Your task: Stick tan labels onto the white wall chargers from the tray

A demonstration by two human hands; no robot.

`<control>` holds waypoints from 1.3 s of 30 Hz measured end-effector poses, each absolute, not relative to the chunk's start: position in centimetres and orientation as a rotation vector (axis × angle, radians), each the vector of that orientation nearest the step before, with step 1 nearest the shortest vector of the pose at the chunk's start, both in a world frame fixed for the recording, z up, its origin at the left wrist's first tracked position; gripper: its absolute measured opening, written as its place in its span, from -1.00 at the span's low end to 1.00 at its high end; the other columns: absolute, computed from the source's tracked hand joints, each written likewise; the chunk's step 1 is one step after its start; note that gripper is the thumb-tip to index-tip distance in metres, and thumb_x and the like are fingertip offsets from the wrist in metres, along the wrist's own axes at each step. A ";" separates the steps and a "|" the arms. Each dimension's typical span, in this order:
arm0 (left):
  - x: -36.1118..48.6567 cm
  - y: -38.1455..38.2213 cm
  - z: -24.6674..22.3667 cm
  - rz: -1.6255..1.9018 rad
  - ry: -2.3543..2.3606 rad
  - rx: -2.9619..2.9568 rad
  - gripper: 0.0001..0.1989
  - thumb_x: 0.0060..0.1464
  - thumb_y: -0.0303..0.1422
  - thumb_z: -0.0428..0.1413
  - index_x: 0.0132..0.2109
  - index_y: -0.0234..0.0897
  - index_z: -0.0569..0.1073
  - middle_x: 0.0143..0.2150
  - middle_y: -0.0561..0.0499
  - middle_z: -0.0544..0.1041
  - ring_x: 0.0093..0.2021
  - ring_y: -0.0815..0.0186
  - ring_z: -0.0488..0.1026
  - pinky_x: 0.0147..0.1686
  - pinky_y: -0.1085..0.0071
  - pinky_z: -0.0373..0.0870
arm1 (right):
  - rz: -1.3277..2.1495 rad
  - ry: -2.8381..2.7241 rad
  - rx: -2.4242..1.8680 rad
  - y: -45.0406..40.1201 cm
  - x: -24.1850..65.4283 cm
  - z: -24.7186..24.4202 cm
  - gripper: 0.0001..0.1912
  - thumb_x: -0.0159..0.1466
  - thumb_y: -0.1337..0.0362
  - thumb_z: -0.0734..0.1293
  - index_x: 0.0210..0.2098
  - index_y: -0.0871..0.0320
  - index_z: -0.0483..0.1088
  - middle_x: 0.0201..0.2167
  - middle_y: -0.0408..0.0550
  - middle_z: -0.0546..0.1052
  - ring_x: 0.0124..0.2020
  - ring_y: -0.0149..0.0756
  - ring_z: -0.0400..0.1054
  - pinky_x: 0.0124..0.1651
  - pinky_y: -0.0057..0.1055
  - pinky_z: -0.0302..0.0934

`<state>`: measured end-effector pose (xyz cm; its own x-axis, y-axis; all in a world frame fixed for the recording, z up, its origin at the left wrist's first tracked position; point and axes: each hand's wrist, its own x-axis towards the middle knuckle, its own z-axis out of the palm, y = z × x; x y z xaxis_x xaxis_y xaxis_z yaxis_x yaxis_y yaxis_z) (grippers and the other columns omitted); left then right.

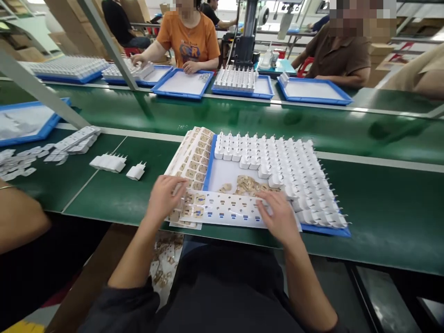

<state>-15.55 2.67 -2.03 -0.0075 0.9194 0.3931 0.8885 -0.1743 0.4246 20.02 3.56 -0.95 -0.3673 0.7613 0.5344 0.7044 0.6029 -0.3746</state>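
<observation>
A white sheet (232, 210) with cut-out shapes lies across the front of a blue-rimmed tray (209, 169); some tan labels remain at its left end. My left hand (166, 196) rests at that end with its fingers bent together, and what they pinch, if anything, is too small to name. Over the sheet's right part is my right hand (277, 215), fingers spread and touching the sheet. Tan pieces (248, 185) lie loose in the tray beside rows of white plug adapters (294, 162). Stacked sheets of tan labels (194, 155) stand left of the tray.
White adapters (108, 163) sit on the green table (114, 196) to the left, near scattered white pieces (26, 159). A metal post (45, 88) slants up at the left. Across the green belt (152, 111), people sit behind more blue trays (183, 83). Someone's arm (21, 215) is at left.
</observation>
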 end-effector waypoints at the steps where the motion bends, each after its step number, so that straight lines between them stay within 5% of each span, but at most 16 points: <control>1: -14.5 2.6 -1.8 0.935 1.896 2.227 -0.76 0.30 -0.24 0.05 -0.10 -0.22 0.58 -0.10 -0.06 0.66 -0.04 0.12 0.48 0.03 0.17 0.43 | 0.180 -2.207 -1.089 3.5 18.5 -1.2 -0.83 0.40 0.35 0.29 -0.06 0.12 0.48 -0.12 0.04 0.63 -0.06 -0.10 0.50 0.03 -0.13 0.37; 7: -13.9 0.8 -2.0 0.752 1.673 2.385 -0.77 0.33 -0.30 0.08 0.01 -0.13 0.59 0.09 -0.02 0.63 0.18 0.07 0.40 0.20 0.05 0.34 | 0.416 -2.432 -0.831 2.3 10.8 -2.4 -0.82 0.42 0.34 0.27 -0.03 0.14 0.47 -0.08 0.07 0.62 -0.04 -0.09 0.47 0.00 -0.13 0.35; 13: -15.0 -1.8 -2.8 0.576 1.725 2.372 -0.59 0.30 -0.11 0.12 0.23 -0.04 0.48 0.38 -0.04 0.38 0.44 -0.06 0.14 0.36 -0.08 0.15 | 0.512 -2.530 -0.836 2.4 10.8 -2.8 -0.79 0.40 0.32 0.32 0.01 0.14 0.46 -0.01 0.07 0.58 0.00 -0.06 0.43 0.06 -0.08 0.32; 29: -13.7 -2.6 -3.8 0.585 1.761 2.346 -0.66 0.35 -0.16 0.07 0.20 0.04 0.52 0.27 0.03 0.52 0.45 0.02 0.16 0.44 -0.09 -0.16 | 0.362 -2.536 -0.834 3.3 7.6 -3.2 -0.83 0.43 0.29 0.28 -0.11 0.12 0.53 -0.23 0.02 0.57 -0.15 -0.15 0.41 -0.06 -0.21 0.30; 39: -13.6 -2.6 -4.3 0.612 1.746 2.334 -0.62 0.38 -0.24 0.02 0.28 0.00 0.44 0.23 0.00 0.56 0.46 0.03 0.16 0.44 -0.18 -0.21 | 0.605 -2.521 -0.778 3.5 7.7 -3.0 -0.83 0.40 0.32 0.32 -0.04 0.14 0.51 -0.15 0.04 0.58 -0.13 -0.15 0.47 -0.04 -0.21 0.38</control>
<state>-13.65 -2.64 -4.30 0.2333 0.9460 0.2249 0.8794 -0.3040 0.3664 7.72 3.52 -2.99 -0.7494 0.6045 0.2700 0.4160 0.7472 -0.5182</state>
